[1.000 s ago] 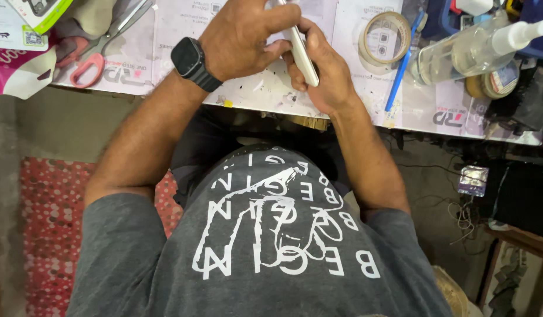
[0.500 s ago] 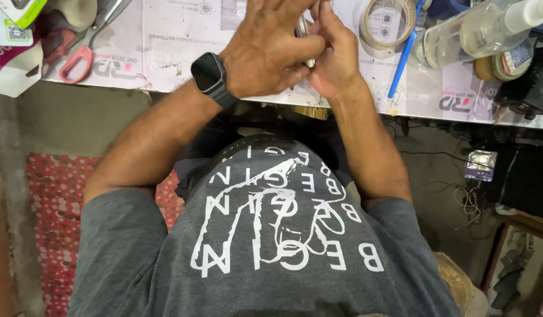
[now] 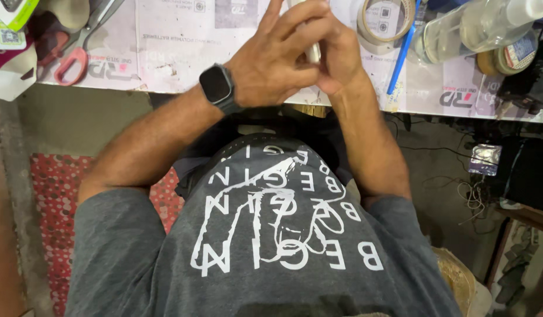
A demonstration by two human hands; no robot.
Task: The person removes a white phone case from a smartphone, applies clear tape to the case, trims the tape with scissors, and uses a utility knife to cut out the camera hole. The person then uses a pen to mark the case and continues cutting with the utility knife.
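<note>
Over paper-covered desk (image 3: 183, 53): left hand (image 3: 271, 64) and right hand (image 3: 339, 56) both closed around slim pale flat object (image 3: 312, 54); best kept firmly pinched, above desk.

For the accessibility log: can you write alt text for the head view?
Seen from above, the left hand, smartwatch on its wrist, and the right hand clasp a slim pale object over a paper-covered table edge. Red-handled scissors, a tape roll, a blue pen and a clear bottle lie around.
</note>
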